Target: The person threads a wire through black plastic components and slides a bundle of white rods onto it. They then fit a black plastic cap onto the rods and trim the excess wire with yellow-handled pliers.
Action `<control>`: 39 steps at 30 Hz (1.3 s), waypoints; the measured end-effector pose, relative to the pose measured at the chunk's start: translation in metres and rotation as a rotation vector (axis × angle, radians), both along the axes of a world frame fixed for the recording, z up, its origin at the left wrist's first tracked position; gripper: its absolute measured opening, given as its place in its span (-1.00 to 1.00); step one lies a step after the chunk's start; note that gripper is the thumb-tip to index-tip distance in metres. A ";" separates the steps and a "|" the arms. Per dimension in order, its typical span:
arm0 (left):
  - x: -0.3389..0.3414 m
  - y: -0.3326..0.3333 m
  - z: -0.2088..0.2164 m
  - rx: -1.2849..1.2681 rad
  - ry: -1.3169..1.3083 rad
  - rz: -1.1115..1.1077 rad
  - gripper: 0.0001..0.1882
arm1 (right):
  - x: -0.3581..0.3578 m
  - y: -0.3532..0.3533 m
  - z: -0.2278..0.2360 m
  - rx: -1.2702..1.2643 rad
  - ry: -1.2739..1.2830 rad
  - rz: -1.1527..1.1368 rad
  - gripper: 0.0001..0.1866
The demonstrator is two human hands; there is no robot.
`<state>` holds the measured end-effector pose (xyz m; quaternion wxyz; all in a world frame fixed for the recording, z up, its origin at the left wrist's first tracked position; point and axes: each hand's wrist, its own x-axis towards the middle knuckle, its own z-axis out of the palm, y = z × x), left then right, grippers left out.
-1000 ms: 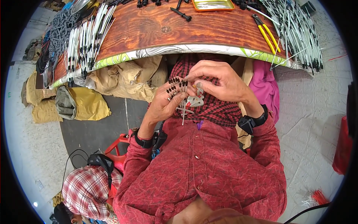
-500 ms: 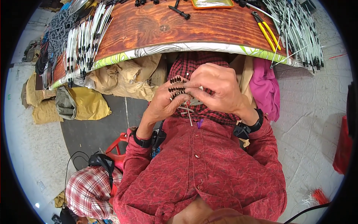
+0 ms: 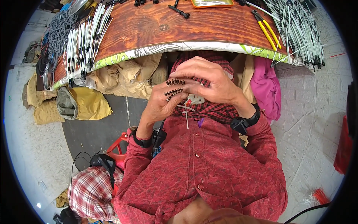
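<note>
Over my lap, my left hand (image 3: 163,100) is closed around a dark brown piece with rows of short bead-like teeth (image 3: 173,91). Its thumb presses along the lower side of that piece. A thin white stick (image 3: 187,117) hangs down below the same hand. Just right of the teeth is my right hand (image 3: 216,84), its upper fingers stretched and curved over toward the left hand. Its thumb and index finger are smeared by motion, so whether they pinch anything is unclear. A pale patch with a red mark (image 3: 195,99) shows beneath the hands.
The wooden table (image 3: 149,31) ahead bears yellow-handled pliers (image 3: 269,35), a black bolt-like part (image 3: 179,12) and a yellow tray (image 3: 212,3). Bundles of white sticks (image 3: 87,41) lie at its sides. A person in a plaid top (image 3: 91,192) is at lower left.
My right hand has lifted slightly and moved left, its upper fingers straightening from a tighter curl. The left hand stays nearly in place, tilting the toothed piece a little.
</note>
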<state>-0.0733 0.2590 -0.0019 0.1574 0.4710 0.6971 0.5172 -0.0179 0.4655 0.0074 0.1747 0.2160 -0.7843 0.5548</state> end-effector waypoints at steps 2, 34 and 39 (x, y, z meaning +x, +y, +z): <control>-0.002 0.001 0.002 0.001 0.047 -0.005 -0.83 | -0.005 0.001 -0.001 -0.012 0.007 0.010 -0.66; 0.001 0.015 -0.006 0.008 0.009 0.067 -0.83 | -0.045 0.060 0.022 0.321 -0.159 0.275 -0.68; -0.001 0.000 -0.013 0.157 -0.122 0.030 -0.81 | -0.126 0.129 0.015 0.622 -0.268 -0.536 -0.76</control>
